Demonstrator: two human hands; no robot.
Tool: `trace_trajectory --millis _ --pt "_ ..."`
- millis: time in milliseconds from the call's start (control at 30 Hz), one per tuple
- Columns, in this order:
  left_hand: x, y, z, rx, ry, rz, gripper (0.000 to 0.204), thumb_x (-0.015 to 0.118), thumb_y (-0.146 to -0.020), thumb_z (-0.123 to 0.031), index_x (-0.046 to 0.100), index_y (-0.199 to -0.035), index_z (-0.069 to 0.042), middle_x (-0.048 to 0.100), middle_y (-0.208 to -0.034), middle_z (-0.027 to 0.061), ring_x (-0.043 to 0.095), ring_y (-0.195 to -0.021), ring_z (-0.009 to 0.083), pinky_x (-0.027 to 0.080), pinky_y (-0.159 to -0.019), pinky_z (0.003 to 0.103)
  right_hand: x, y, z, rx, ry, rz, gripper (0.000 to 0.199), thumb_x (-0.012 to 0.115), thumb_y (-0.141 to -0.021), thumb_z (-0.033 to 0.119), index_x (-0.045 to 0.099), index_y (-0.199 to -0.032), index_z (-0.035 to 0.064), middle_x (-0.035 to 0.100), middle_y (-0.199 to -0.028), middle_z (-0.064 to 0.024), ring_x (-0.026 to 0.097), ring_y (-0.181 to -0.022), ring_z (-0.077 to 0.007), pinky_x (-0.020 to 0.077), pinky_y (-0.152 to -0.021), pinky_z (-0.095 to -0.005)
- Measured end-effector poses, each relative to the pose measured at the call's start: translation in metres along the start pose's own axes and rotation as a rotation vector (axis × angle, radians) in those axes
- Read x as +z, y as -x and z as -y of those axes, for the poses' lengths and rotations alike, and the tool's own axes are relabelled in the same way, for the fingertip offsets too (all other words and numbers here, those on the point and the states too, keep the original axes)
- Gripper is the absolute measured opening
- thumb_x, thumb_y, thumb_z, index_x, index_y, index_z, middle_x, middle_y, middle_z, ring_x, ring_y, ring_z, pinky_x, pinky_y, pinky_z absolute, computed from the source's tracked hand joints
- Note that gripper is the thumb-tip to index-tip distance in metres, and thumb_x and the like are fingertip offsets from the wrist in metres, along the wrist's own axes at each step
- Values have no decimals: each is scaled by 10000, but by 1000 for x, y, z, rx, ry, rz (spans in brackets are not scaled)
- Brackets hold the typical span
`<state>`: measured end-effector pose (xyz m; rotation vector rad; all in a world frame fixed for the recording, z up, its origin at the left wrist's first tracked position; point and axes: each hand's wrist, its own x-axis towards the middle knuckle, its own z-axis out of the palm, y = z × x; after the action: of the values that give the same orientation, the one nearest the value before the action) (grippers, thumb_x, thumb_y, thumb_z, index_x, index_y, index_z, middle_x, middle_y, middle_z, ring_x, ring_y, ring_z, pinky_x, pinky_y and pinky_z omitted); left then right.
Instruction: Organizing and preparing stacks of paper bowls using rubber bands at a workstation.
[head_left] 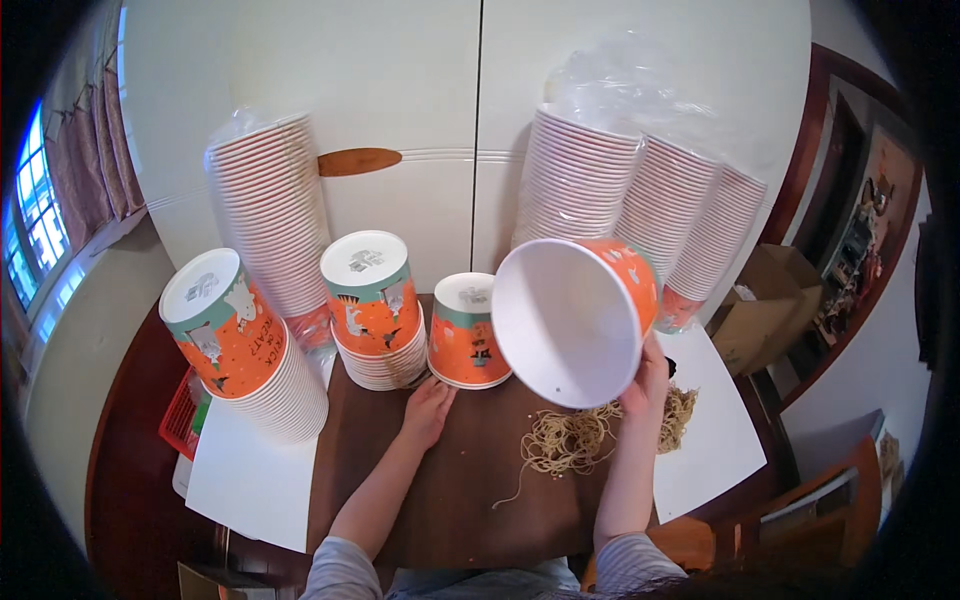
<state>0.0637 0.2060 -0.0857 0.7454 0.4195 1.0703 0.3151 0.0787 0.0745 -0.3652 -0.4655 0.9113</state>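
My right hand holds an orange paper cup tilted up, its white inside facing me. My left hand rests flat on the brown table, fingers touching the base of a short upside-down stack of orange cups. A pile of tan rubber bands lies on the table under the held cup, just left of my right wrist.
Two more upside-down cup stacks stand to the left. Tall plastic-wrapped cup stacks lean on white cabinet doors behind. White sheets lie at both table sides. A cardboard box sits right.
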Motion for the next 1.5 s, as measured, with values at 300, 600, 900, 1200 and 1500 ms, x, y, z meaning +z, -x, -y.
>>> trace_trajectory --millis 300,600,900,1200,1500 --pt "1 3 4 98 -618 -186 357 504 -814 -80 449 -1155 11 531 -1047 62 479 -947 109 370 -811 223 5 6 -27 309 -57 65 312 451 -854 145 449 -1138 17 549 -1058 -128 550 -947 -228 457 -834 -368" --pt "81 39 -96 327 -453 -170 436 300 -909 -360 478 -1113 -18 549 -1027 59 514 -920 162 396 -791 310 4 10 -34 406 -8 178 216 475 -850 180 500 -989 17 567 -972 -102 562 -869 -188 472 -780 -340" --pt "90 76 -160 460 -883 85 428 549 -681 29 511 -1104 -12 468 -737 -40 375 -595 24 323 -552 155 23 24 -66 555 637 130 81 467 -878 202 442 -883 126 481 -716 34 489 -661 -64 451 -510 -217" --pt "66 70 -181 275 -815 -93 365 430 -683 48 534 -1032 25 589 -872 57 551 -818 137 422 -752 264 4 33 -84 247 1607 1363 178 621 -706 206 589 -807 64 591 -782 -102 572 -769 -290 453 -665 -383" --pt "63 66 -183 -5 -1263 -197 350 420 -710 -61 528 -1034 15 578 -653 114 544 -464 156 443 -402 265 15 80 -135 785 2150 1830 363 725 -531 339 629 -832 161 625 -815 -64 604 -791 -251 486 -635 -384"
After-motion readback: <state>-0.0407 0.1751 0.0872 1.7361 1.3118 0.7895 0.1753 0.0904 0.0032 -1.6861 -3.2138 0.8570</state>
